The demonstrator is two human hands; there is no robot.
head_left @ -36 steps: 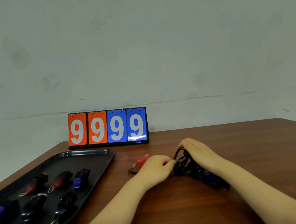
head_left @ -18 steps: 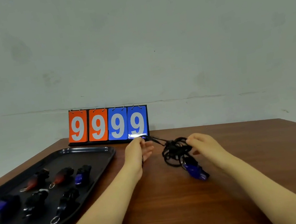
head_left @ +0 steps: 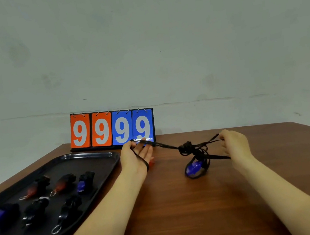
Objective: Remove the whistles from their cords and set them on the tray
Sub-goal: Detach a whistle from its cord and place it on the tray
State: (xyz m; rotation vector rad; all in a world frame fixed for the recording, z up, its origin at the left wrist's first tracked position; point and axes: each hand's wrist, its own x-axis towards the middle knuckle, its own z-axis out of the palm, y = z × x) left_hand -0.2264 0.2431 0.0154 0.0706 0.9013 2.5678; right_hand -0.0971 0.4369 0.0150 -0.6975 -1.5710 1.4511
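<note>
A tangled black cord [head_left: 190, 148] stretches in the air between my two hands above the table. My left hand [head_left: 136, 157] has a loop of it around the fingers and palm, fingers partly spread. My right hand [head_left: 234, 145] pinches strands at the other end. A blue whistle [head_left: 193, 167] dangles from the knotted bundle, just above the wood. A red whistle [head_left: 151, 163] peeks out beside my left wrist on the table. The black tray [head_left: 87, 156] at left holds several whistles, red, blue and black.
A flip scoreboard [head_left: 111, 128] showing 9999 stands at the table's far edge against the wall, just behind my left hand. The brown table [head_left: 183, 203] runs to the right, its edge slanting at far right.
Both hands rose from the table and moved apart, drawing the cord bundle out into a line. The blue whistle now hangs under the knot. The left hand uncovered the red whistle.
</note>
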